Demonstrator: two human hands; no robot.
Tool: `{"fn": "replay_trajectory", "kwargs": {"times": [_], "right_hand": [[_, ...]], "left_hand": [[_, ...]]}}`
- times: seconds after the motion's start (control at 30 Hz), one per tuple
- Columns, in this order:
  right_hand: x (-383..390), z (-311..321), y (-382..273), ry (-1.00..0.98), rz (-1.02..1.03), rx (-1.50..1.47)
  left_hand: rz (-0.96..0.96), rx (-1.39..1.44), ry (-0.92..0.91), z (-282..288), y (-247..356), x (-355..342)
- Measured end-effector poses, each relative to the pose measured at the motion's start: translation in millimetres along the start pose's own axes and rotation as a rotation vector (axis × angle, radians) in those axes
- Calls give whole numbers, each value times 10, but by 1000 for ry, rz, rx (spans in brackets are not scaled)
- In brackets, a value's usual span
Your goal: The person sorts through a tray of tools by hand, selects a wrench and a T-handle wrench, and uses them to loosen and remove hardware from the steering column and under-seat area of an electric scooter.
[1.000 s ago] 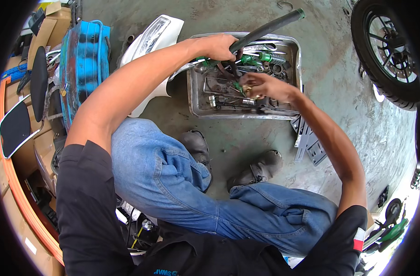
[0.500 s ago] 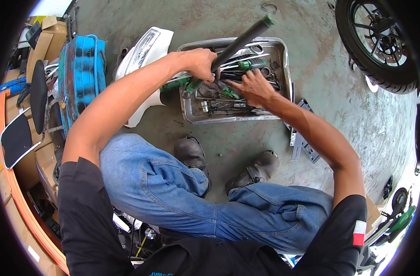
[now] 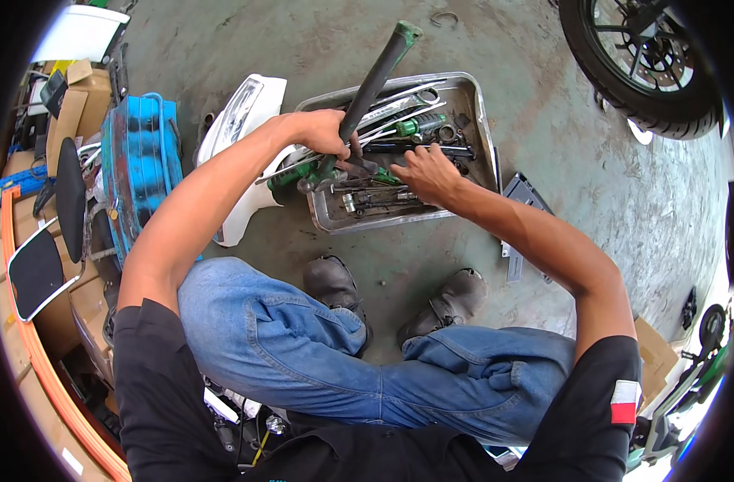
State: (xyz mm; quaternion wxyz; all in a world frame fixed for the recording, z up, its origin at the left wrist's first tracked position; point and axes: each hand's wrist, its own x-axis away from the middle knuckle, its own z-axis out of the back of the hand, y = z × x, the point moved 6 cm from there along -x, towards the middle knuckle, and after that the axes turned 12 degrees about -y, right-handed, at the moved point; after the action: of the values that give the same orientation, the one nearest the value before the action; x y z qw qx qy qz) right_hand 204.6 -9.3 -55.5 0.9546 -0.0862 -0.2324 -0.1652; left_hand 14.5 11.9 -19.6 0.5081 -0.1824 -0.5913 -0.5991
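So the biggest thing was the grubby grey-green floor [image 3: 519, 72], with a black spoked wheel [image 3: 644, 30] up in the far right corner. Then came the metal tray [image 3: 375, 224], full of hand tools, sitting just beyond the person's shoes. A battered blue metal box [image 3: 140, 165] stood well off to its left, and a white panel [image 3: 242, 213] with a clear lens was between the two.

Next size down was the dark bar [image 3: 375, 84] with a green tip, slanting up over the tray's left half. The left hand [image 3: 325, 132] had its fingers wrapped tight around it, low on the shaft. The right hand [image 3: 430, 173] was palm-down over the middle of the tray, fingers bent; couldn't tell if it was pinching anything. A green-handled screwdriver [image 3: 421, 124] lay just beyond those fingers, and a tiny shiny socket [image 3: 349, 202] was near the front rim.
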Motion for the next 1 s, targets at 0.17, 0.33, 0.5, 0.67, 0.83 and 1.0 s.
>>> {"fn": "replay_trajectory", "kwargs": {"times": [0.17, 0.33, 0.5, 0.67, 0.83, 1.0], "right_hand": [[109, -73, 197, 40, 11, 40], [34, -45, 130, 22, -7, 89], [-71, -37, 80, -2, -78, 223], [-6, -11, 183, 116, 58, 161], [87, -1, 248, 102, 179, 192], [177, 79, 245, -199, 375, 18]], "left_hand": [[12, -40, -21, 28, 79, 13], [-2, -119, 5, 54, 205, 38], [-29, -65, 11, 19, 129, -28], [-83, -63, 25, 28, 137, -13], [-49, -58, 31, 27, 157, 37], [-56, -87, 61, 22, 99, 2]]}}
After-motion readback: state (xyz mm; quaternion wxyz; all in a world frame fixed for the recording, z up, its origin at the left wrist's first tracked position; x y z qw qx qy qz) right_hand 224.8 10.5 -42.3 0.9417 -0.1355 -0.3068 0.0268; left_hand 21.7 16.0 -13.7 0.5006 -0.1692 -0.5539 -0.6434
